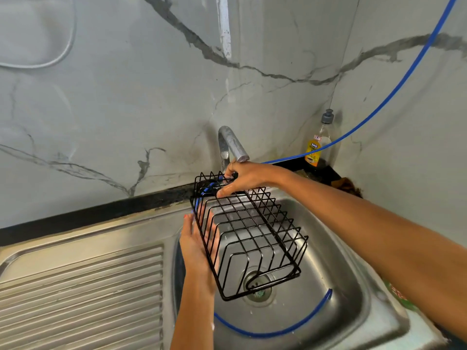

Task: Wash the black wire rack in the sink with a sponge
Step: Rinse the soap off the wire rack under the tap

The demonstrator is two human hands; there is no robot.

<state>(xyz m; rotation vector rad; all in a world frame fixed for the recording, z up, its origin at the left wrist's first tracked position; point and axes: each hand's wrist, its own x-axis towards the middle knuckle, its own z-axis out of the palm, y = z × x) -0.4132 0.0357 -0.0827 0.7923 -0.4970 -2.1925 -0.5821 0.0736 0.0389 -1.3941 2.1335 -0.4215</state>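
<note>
Rack (249, 236) hangs over the sink (348, 286). Left hand (199, 245) lies flat against its left side. Far end: right hand (243, 176) pinches the wires under the tap (233, 145). Looks like rinsing. No sponge shows; next, find one.

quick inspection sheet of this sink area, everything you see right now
surface: steel sink with ribbed drainboard to its left
job's things: black wire rack held tilted above the basin; no sponge seen
clutter: dish soap bottle upright in the back corner
grippers: left hand flat against the rack's left side; right hand grips its far top edge
cables: blue hose runs down the wall to the rack; another blue length curves in the basin
surroundings: faucet, marble-look wall
</note>
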